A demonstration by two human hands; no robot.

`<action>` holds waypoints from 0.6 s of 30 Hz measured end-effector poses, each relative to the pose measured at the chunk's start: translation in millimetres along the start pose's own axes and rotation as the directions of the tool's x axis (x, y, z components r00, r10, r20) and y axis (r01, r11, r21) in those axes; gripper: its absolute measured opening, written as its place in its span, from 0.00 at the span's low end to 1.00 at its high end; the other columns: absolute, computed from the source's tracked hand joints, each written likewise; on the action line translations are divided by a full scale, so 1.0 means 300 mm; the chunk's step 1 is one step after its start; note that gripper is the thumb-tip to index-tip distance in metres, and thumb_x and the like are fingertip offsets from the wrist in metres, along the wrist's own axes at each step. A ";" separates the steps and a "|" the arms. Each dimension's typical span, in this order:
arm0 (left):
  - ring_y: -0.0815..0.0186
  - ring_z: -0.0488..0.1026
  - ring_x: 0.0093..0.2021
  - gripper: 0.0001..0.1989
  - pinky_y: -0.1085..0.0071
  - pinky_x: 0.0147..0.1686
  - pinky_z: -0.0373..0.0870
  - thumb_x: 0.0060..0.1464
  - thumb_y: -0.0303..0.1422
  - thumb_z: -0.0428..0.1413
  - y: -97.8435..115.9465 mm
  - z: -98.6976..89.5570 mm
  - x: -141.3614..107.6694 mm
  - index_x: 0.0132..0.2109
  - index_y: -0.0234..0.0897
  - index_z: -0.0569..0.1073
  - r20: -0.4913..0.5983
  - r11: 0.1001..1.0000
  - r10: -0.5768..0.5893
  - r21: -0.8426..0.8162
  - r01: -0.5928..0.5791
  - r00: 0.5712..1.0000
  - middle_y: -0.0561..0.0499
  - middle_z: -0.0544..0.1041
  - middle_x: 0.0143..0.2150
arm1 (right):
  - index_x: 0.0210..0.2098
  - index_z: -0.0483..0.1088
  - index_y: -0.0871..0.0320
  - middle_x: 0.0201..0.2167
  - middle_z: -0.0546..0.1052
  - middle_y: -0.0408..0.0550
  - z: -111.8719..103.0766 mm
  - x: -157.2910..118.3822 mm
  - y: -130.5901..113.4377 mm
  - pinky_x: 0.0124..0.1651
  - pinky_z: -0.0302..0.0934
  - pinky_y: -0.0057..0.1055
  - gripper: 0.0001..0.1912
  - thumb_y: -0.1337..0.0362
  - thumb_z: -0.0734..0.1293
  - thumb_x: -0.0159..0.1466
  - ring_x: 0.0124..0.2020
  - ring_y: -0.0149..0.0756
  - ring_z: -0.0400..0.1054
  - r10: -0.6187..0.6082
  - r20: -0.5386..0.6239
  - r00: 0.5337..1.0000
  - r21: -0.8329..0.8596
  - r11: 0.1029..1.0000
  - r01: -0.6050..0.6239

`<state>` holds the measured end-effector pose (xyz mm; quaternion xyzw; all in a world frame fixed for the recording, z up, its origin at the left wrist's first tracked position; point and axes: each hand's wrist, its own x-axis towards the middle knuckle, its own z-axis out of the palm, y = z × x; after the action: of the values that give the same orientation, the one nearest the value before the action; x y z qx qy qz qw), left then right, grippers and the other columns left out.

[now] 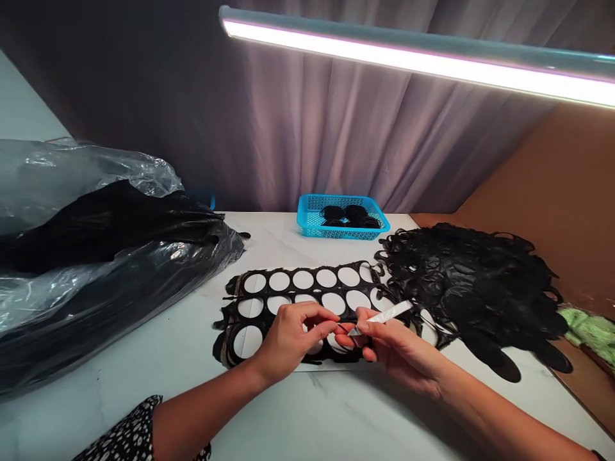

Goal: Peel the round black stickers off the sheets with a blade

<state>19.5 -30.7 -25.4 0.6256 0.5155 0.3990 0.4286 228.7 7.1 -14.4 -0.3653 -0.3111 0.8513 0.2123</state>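
Observation:
My left hand (291,339) and my right hand (389,346) meet above a black sheet (307,280) with rows of round holes, which shows the white table through them. My right hand is shut on a white-handled craft knife (384,319), whose pointed tip is near my left fingertips. Those fingertips pinch a thin black scrap (342,328) close to the blade. The hands hide part of the sheet's lower rows. To the right, a heap of black punched sheet offcuts (471,288) touches the sheet's edge.
A blue plastic basket (307,218) holding black discs (343,214) stands at the table's back edge. A large clear plastic bag (96,269) of black material lies on the left. Green material (589,330) sits on a cardboard surface (571,349) at the right.

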 end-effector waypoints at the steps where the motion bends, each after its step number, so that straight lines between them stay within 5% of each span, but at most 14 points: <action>1: 0.66 0.73 0.33 0.08 0.72 0.33 0.69 0.58 0.35 0.57 -0.005 0.002 0.000 0.38 0.36 0.80 -0.005 0.999 -0.030 -0.028 0.030 1.000 0.51 0.79 0.33 | 0.28 0.60 0.59 0.39 0.78 0.51 -0.002 0.004 0.003 0.30 0.65 0.15 0.17 0.63 0.73 0.59 0.46 0.35 0.75 0.006 -0.008 1.000 0.011 1.000 -0.006; 12: 0.68 0.72 0.30 0.09 0.74 0.31 0.68 0.58 0.34 0.58 -0.029 0.008 0.010 0.38 0.33 0.78 0.042 0.940 -0.175 -0.291 0.180 0.984 0.51 0.77 0.30 | 0.29 0.60 0.58 0.39 0.77 0.50 -0.023 0.003 0.012 0.31 0.66 0.15 0.14 0.66 0.72 0.61 0.42 0.30 0.75 0.020 0.016 1.000 0.082 0.996 -0.021; 15: 0.68 0.73 0.31 0.09 0.73 0.32 0.69 0.60 0.35 0.56 -0.025 0.005 0.009 0.39 0.34 0.78 0.031 0.956 -0.165 -0.241 0.168 0.986 0.51 0.77 0.31 | 0.29 0.60 0.58 0.42 0.77 0.51 -0.024 -0.001 0.010 0.31 0.65 0.15 0.15 0.64 0.72 0.60 0.41 0.29 0.74 0.045 -0.007 0.999 0.070 0.997 -0.044; 18: 0.65 0.75 0.38 0.10 0.70 0.38 0.72 0.64 0.35 0.51 -0.033 -0.002 -0.023 0.44 0.37 0.76 0.021 0.999 -0.052 0.011 0.052 0.998 0.50 0.78 0.38 | 0.30 0.62 0.57 0.47 0.76 0.51 -0.036 -0.018 -0.029 0.34 0.66 0.21 0.15 0.62 0.73 0.58 0.37 0.30 0.72 -0.039 -0.071 0.997 0.049 0.998 0.043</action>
<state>14.8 -36.4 -34.8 0.6186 0.5290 0.3784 0.4409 241.6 14.2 -11.8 -0.3830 -0.2891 0.8410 0.2498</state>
